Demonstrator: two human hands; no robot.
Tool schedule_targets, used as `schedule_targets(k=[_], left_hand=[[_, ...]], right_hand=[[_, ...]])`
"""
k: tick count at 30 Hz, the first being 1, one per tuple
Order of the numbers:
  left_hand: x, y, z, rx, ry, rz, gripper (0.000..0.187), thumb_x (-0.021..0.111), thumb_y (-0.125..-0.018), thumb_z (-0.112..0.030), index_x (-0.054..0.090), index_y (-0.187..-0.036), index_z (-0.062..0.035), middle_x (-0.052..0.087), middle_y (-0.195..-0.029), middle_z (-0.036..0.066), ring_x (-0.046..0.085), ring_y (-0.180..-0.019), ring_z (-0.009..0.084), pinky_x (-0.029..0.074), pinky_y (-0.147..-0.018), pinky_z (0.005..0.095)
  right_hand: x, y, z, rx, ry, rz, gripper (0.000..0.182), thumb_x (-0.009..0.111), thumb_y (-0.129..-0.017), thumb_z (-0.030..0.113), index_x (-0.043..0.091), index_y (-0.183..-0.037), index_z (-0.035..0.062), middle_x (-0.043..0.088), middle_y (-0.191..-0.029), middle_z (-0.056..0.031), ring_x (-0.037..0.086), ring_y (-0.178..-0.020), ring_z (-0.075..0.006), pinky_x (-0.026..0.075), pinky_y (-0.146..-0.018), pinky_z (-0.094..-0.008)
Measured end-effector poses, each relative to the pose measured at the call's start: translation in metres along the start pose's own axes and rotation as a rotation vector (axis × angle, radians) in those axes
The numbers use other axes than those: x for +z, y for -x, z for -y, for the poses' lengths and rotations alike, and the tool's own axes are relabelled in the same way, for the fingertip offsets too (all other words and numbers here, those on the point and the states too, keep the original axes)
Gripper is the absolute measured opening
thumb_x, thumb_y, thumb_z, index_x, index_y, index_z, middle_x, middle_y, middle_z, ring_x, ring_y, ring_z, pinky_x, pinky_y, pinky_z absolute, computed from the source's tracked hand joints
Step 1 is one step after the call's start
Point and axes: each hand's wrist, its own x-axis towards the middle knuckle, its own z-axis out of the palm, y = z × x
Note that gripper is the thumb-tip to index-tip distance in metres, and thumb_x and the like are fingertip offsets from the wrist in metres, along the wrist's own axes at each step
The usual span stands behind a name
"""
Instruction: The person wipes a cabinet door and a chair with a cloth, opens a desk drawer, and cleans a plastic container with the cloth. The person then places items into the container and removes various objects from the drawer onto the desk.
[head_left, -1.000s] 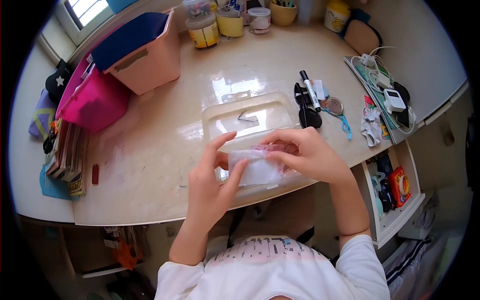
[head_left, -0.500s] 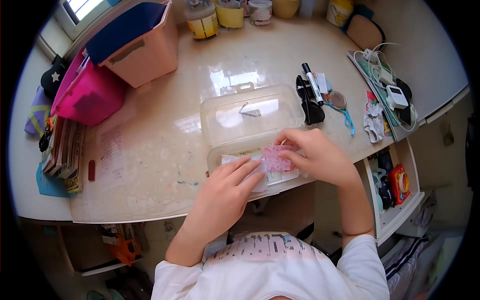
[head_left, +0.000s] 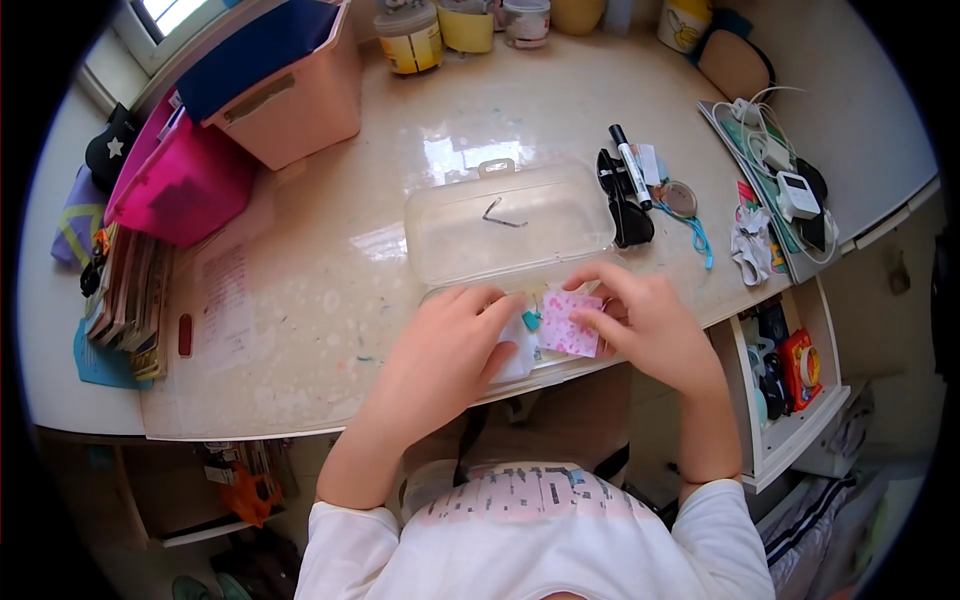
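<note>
My right hand [head_left: 648, 325] pinches a pink patterned paper square [head_left: 568, 328] between thumb and fingers, over the base of a clear plastic box. My left hand [head_left: 445, 345] is curled over the left part of that base, fingers bent round the edge of a folded white paper [head_left: 517, 355]. Between the two papers shows a small teal piece [head_left: 532, 319]. The box's lid [head_left: 460, 232] lies opened back on the desk, with a dark V-shaped strip [head_left: 503, 213] on it. Both hands hide much of the base.
Right of the lid lie black sunglasses [head_left: 632, 222] and a marker [head_left: 630, 165]. Farther right, a white charger [head_left: 797, 195] and cables rest on books. An open drawer [head_left: 800, 430] juts out at right. Pink bins [head_left: 185, 190] and a row of books [head_left: 125, 305] stand left.
The pink square has shifted slightly right and down in my right hand. My left hand's fingers have curled in over the white paper, and the teal piece now shows.
</note>
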Motion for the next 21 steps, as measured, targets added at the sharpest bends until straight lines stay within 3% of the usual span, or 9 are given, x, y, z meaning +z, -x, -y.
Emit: schedule_targets(k=[4, 6, 9, 14, 21], left_hand=[[0.005, -0.007, 0.001, -0.008, 0.018, 0.013, 0.028, 0.074, -0.082, -0.007, 0.070, -0.110, -0.0053, 0.069, -0.101, 0.012, 0.065, -0.098, 0.0327, 0.053, -0.085, 0.0416], [0.006, -0.010, 0.001, -0.014, 0.065, -0.084, 0.017, 0.074, -0.082, -0.006, 0.072, -0.099, -0.0056, 0.069, -0.089, 0.010, 0.065, -0.088, 0.0308, 0.053, -0.076, 0.0408], [0.012, -0.009, 0.004, -0.057, 0.111, -0.233, 0.012, 0.072, -0.083, -0.005, 0.070, -0.095, -0.0058, 0.068, -0.084, 0.008, 0.065, -0.086, 0.0294, 0.052, -0.075, 0.0402], [0.014, -0.009, 0.011, 0.071, 0.029, -0.294, 0.010, 0.071, -0.085, -0.005, 0.068, -0.094, -0.0075, 0.069, -0.084, 0.006, 0.064, -0.084, 0.0263, 0.050, -0.073, 0.0392], [0.013, -0.006, 0.011, 0.110, -0.080, -0.257, 0.021, 0.069, -0.082, -0.003, 0.066, -0.101, -0.0090, 0.067, -0.084, 0.004, 0.063, -0.084, 0.0240, 0.047, -0.075, 0.0363]], right_hand=[[0.002, 0.000, 0.002, 0.013, -0.076, 0.004, 0.021, 0.068, -0.093, 0.003, 0.061, -0.113, -0.0001, 0.068, -0.078, -0.0047, 0.065, -0.063, -0.0064, 0.051, -0.053, -0.0226], [0.001, 0.001, 0.004, 0.044, -0.119, -0.003, 0.020, 0.068, -0.093, 0.002, 0.061, -0.111, -0.0001, 0.067, -0.078, -0.0041, 0.065, -0.064, -0.0061, 0.051, -0.053, -0.0222], [0.001, 0.003, 0.006, 0.051, -0.139, -0.005, 0.019, 0.071, -0.093, 0.007, 0.062, -0.107, -0.0015, 0.068, -0.078, -0.0081, 0.068, -0.063, -0.0104, 0.051, -0.053, -0.0257], [0.007, -0.003, 0.008, 0.000, -0.216, -0.193, 0.017, 0.072, -0.092, 0.006, 0.060, -0.103, -0.0008, 0.067, -0.077, -0.0077, 0.066, -0.064, -0.0095, 0.050, -0.054, -0.0247], [0.008, -0.004, 0.002, -0.082, -0.101, -0.069, 0.018, 0.072, -0.092, 0.007, 0.061, -0.104, -0.0001, 0.068, -0.076, -0.0095, 0.066, -0.065, -0.0109, 0.051, -0.057, -0.0259]])
